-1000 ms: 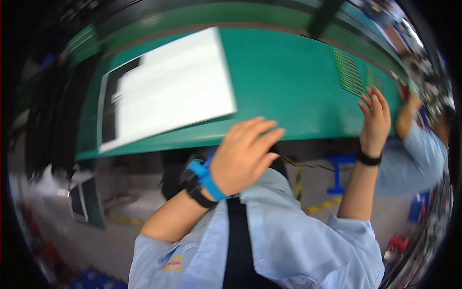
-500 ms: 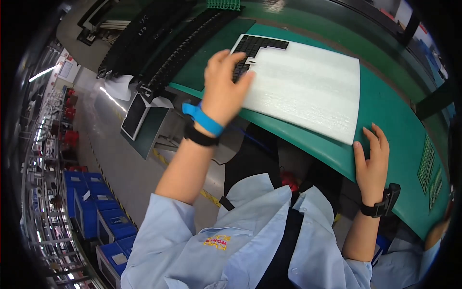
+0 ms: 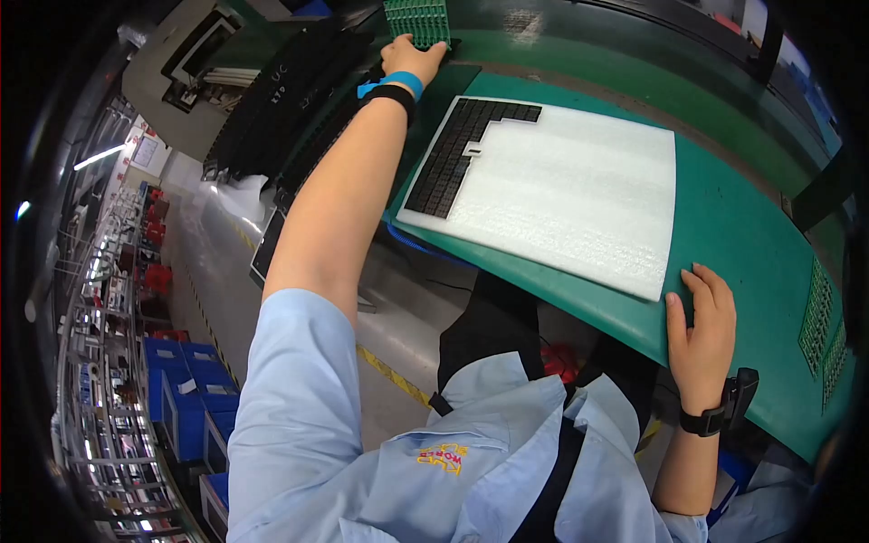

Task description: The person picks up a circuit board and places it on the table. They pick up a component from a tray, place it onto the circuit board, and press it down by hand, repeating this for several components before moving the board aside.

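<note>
At the far end of the table my left hand (image 3: 414,61) has its thumb and fingers at the lower edge of a green circuit board panel (image 3: 417,20), closed around it. The panel stands upright at the black slotted rack, whose near part my arm covers. On the green mat lies a white foam sheet (image 3: 579,190). Rows of small black rectangular pieces (image 3: 444,167) fill its left end and part of its far edge. Beside the foam's near right corner my right hand (image 3: 706,339) rests on the mat, fingers extended and holding nothing.
Two green board panels (image 3: 816,312) lie at the table's right end. Black racks (image 3: 281,100) stand to the left. Blue bins (image 3: 186,389) sit on the floor at lower left. A dark post (image 3: 819,190) rises behind the table at right.
My left hand has moved from the black pieces on the foam, away and up to the green panel at the rack. My right hand stays by the foam's corner.
</note>
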Action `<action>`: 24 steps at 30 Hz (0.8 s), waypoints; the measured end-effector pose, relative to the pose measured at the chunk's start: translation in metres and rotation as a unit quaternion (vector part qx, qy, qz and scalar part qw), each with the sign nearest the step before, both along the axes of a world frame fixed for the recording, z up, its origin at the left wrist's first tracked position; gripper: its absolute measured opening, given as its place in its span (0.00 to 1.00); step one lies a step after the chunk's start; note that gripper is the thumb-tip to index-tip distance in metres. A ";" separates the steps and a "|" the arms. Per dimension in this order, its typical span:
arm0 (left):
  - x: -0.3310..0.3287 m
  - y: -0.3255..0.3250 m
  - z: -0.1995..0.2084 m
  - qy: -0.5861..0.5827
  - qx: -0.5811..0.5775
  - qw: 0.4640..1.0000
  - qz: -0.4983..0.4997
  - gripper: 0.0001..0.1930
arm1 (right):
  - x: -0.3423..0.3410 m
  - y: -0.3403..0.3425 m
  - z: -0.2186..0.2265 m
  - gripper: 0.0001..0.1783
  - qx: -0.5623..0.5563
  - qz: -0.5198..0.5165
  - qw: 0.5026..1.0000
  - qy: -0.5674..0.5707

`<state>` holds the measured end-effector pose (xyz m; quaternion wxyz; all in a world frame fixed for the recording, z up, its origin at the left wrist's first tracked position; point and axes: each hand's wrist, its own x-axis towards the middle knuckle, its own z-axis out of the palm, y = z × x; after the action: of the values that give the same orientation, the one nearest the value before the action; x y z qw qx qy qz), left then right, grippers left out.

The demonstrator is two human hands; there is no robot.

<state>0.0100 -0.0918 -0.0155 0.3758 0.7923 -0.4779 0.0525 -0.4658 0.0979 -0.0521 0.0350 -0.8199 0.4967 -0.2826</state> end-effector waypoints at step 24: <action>0.019 -0.106 -0.010 0.170 -0.095 0.966 0.169 0.18 | 0.006 -0.003 0.008 0.17 0.048 -0.026 0.999 0.001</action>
<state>0.0292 -0.1977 -0.0251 0.5108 0.8195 -0.2586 0.0253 -0.4597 0.0947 -0.0441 0.0662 -0.8043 0.5310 -0.2582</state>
